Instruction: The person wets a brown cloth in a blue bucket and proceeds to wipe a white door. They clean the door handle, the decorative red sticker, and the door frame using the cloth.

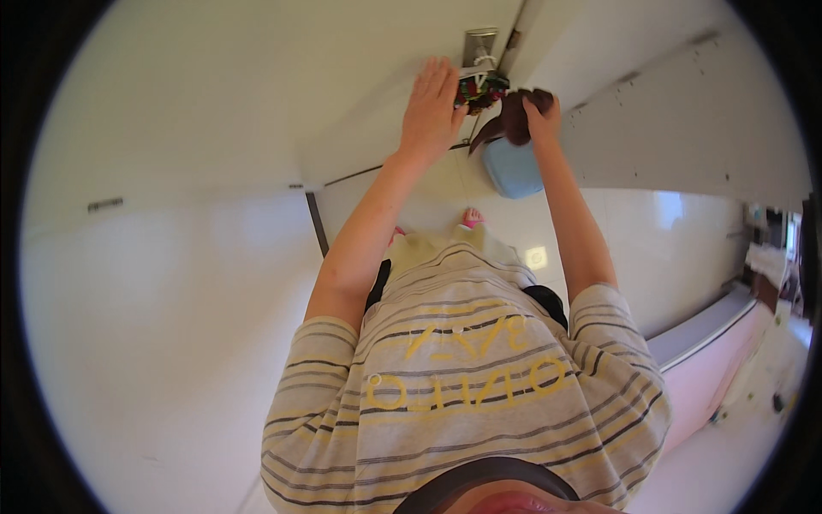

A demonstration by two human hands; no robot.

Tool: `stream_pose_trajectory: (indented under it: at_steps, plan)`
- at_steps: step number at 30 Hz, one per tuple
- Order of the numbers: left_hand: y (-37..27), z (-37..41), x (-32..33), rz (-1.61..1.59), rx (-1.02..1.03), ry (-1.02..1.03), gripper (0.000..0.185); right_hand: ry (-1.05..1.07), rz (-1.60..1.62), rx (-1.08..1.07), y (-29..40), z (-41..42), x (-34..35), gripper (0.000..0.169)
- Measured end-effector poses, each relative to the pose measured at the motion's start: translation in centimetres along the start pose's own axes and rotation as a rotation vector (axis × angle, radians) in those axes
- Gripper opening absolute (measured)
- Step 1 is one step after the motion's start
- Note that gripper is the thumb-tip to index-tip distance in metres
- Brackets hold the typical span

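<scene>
My left hand (435, 106) lies flat with its fingers extended against a white door panel (359, 77), beside a colourful hanging ornament (478, 91). The ornament hangs by a white cord from a metal door handle (480, 48). My right hand (544, 115) grips a dark brown cloth (515, 119), just right of the ornament. One end of the cloth hangs down to the left, above a light blue bin or stool (514, 168). Whether the cloth touches the door's edge cannot be told.
A floor drain (536, 258) is set in the pale tiled floor (623, 238) by my feet. On the right stand a marked wall or panel (674, 135) and a pink-sided piece of furniture with a grey top (697, 327). Clutter lies beyond, at the far right.
</scene>
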State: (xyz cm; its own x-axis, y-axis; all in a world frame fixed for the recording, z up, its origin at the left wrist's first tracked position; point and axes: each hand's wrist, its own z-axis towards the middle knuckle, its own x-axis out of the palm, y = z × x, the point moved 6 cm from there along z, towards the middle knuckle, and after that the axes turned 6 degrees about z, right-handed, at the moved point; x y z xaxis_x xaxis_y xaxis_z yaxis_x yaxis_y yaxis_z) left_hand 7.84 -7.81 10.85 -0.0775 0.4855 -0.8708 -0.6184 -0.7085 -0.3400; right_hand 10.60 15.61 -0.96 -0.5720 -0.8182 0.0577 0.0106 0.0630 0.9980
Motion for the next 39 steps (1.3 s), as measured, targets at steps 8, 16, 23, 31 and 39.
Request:
stream_pose_trajectory:
  at_steps: [8, 16, 23, 31, 39]
  plan:
    - [1.5, -14.2, 7.3, -1.074, -0.871, -0.121, 0.061, 0.466, 0.626, 0.699, 3.3, -10.8, 6.5, 0.041]
    - [1.9, -20.1, 6.3, -1.549, -1.183, -0.285, 0.062, 0.635, 0.368, 0.761, -1.6, -17.2, 9.6, 0.048]
    - [3.9, -22.7, 7.4, -1.211, -1.173, 0.095, 0.06, 0.677, 0.193, 1.021, -2.9, -21.2, 8.7, 0.051]
    - [9.5, -26.1, 3.0, -0.95, -0.926, -0.332, 0.089, 0.521, 0.243, 0.846, -4.8, -22.9, 17.8, 0.044]
    - [20.6, -22.6, -1.6, -1.033, -0.93, -0.867, 0.046, 0.807, -0.018, 0.308, 0.4, -25.4, 28.8, 0.057]
